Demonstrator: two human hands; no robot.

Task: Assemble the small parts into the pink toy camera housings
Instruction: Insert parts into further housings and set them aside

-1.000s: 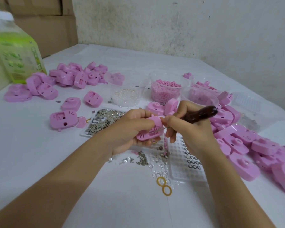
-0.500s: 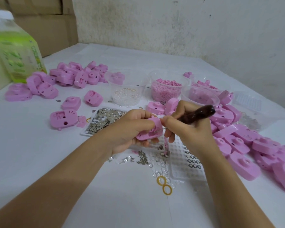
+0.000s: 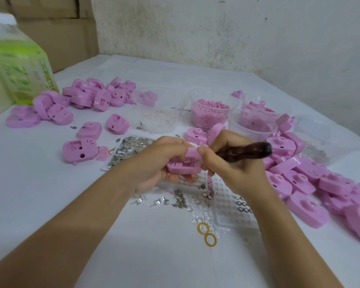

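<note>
My left hand [image 3: 154,163] grips a pink toy camera housing [image 3: 184,165] above the middle of the table, its open inside facing me. My right hand [image 3: 233,163] holds a tool with a dark wooden handle [image 3: 245,151], and the thin metal tip reaches into the housing. Whatever small part sits at the tip is hidden by my fingers. Loose small metal parts [image 3: 180,199] and clear rings [image 3: 202,215] lie on the table just below my hands.
Pink housings are piled at right [image 3: 320,190] and back left [image 3: 92,96]. Clear cups hold rings [image 3: 158,119], pink pellets [image 3: 210,113] and pink parts [image 3: 252,123]. A tray of metal pieces [image 3: 129,150], a clear dimpled tray [image 3: 229,204], two yellow rings [image 3: 206,233] and a green bottle [image 3: 19,65] stand around.
Both hands stay at the same spot; the housing has tipped slightly flatter in my left hand and the tool handle has shifted a little.
</note>
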